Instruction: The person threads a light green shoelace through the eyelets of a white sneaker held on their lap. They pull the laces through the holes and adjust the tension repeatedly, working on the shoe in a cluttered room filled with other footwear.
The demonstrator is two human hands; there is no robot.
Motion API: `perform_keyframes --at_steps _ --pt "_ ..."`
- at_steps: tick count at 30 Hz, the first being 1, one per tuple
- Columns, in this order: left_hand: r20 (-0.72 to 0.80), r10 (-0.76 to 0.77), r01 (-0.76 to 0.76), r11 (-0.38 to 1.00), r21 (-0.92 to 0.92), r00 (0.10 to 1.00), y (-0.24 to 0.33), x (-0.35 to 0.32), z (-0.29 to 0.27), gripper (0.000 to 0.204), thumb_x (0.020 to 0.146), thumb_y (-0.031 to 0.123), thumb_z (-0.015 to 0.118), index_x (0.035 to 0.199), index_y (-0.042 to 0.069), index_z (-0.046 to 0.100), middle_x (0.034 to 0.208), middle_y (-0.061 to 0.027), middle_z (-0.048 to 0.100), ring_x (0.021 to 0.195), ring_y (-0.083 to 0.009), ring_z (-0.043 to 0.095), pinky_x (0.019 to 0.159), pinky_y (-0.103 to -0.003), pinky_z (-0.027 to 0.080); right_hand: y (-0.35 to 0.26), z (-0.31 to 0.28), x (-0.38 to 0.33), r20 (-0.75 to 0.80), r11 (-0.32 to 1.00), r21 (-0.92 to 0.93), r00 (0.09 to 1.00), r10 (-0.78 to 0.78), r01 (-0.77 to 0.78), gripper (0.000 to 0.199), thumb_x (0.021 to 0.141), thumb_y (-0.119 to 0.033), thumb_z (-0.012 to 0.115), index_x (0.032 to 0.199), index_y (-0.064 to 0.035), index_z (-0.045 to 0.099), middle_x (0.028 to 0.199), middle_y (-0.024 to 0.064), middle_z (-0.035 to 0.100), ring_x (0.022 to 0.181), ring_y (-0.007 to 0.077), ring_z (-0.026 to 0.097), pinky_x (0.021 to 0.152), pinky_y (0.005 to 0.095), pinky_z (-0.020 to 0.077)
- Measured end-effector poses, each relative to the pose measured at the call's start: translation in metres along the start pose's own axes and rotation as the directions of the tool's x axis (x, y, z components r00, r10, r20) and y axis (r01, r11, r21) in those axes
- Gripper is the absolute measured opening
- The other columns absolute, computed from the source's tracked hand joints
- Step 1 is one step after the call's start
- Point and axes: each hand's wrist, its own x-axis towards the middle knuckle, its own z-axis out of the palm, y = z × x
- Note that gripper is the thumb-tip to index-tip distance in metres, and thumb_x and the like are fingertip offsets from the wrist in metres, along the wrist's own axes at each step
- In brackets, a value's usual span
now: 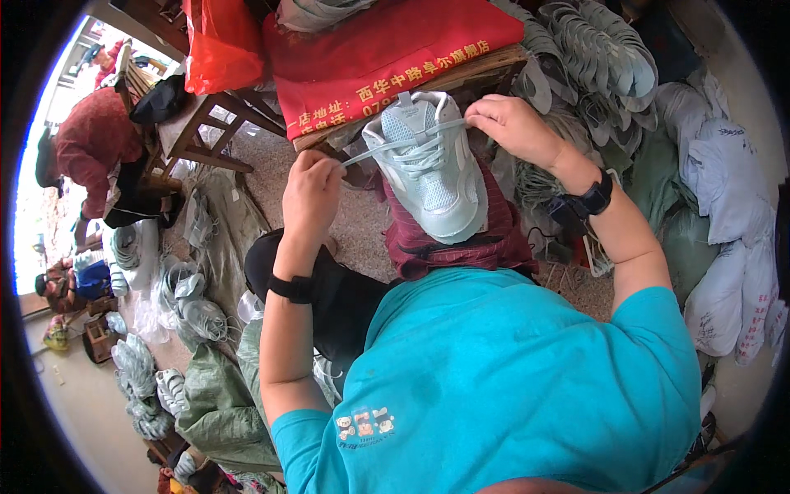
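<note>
A pale blue-and-white sneaker rests on a dark red cloth over my lap, its toe toward me and its heel opening away. A pale blue shoelace is threaded across its tongue, and both loose ends are drawn out sideways above the upper. My left hand, left of the shoe, is closed in a pinch on one lace end. To the right, my right hand pinches the other end between thumb and fingers. Both stretches of lace look taut.
Beyond the shoe stands a wooden table or stool with a red printed cover and a red plastic bag. Stacked shoe uppers and white sacks crowd the right. Green sacks lie at left; a person in red sits farther off.
</note>
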Motion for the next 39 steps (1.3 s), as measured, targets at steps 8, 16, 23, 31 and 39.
perform_keyframes --at_steps 8,16,23,31,39 --pt "0.271 -0.492 0.469 0.337 -0.816 0.827 -0.041 -0.012 0.006 0.022 0.1 0.02 0.054 0.105 0.001 0.063 0.093 -0.0101 0.068 0.081 -0.016 0.065 0.078 -0.03 0.053 0.052 0.0 -0.038 0.002 0.871 -0.09 0.874 0.486 -0.484 0.022 0.095 -0.022 0.052 0.095 -0.0053 0.067 0.09 0.0112 0.067 0.077 0.0241 0.065 0.069 0.0381 0.0503" --pt "0.464 -0.493 0.026 -0.664 -0.747 0.736 -0.102 -0.02 -0.024 0.011 0.099 -0.001 0.045 0.105 -0.003 0.054 0.077 -0.005 0.049 0.062 -0.0102 0.044 0.058 -0.024 0.039 0.156 -0.044 -0.061 -0.132 0.102 0.991 0.661 0.738 0.084 0.018 0.097 -0.003 0.05 0.107 0.009 0.058 0.111 0.0225 0.065 0.097 0.0285 0.068 0.091 0.0355 0.057" --pt "0.18 -0.816 0.0 -0.215 -0.977 0.55 -0.152 -0.073 -0.083 0.015 0.097 0.0 0.043 0.11 -0.001 0.05 0.077 -0.002 0.049 0.06 -0.0084 0.041 0.054 -0.022 0.033 0.188 -0.08 -0.103 -0.153 0.179 0.983 0.389 0.908 -0.03 0.021 0.094 0.0 0.052 0.112 0.0079 0.056 0.091 0.0129 0.061 0.057 0.009 0.046 0.048 0.0194 0.0373" --pt "0.134 -0.524 0.357 0.352 -0.865 0.841 -0.023 -0.014 -0.042 0.037 0.098 0.008 0.051 0.133 -0.002 0.048 0.109 -0.0116 0.069 0.061 -0.0042 0.043 0.052 -0.016 0.034 -0.002 0.001 -0.017 -0.033 0.607 0.752 0.905 0.425 -0.258 0.032 0.094 -0.011 0.056 0.121 0.001 0.047 0.089 0.0089 0.067 0.063 0.0059 0.052 0.054 0.0198 0.0412" --pt "0.33 -0.333 0.395 0.147 -0.907 0.883 0.046 -0.004 0.026 0.027 0.102 0.018 0.051 0.117 -0.003 0.058 0.099 -0.0116 0.071 0.064 -0.0046 0.047 0.059 -0.018 0.038 -0.023 0.013 0.016 0.253 0.706 0.603 0.928 0.272 -0.371 0.006 0.097 -0.012 0.056 0.097 -0.0061 0.055 0.072 -0.0015 0.06 0.059 0.0008 0.051 0.053 0.0173 0.0393"
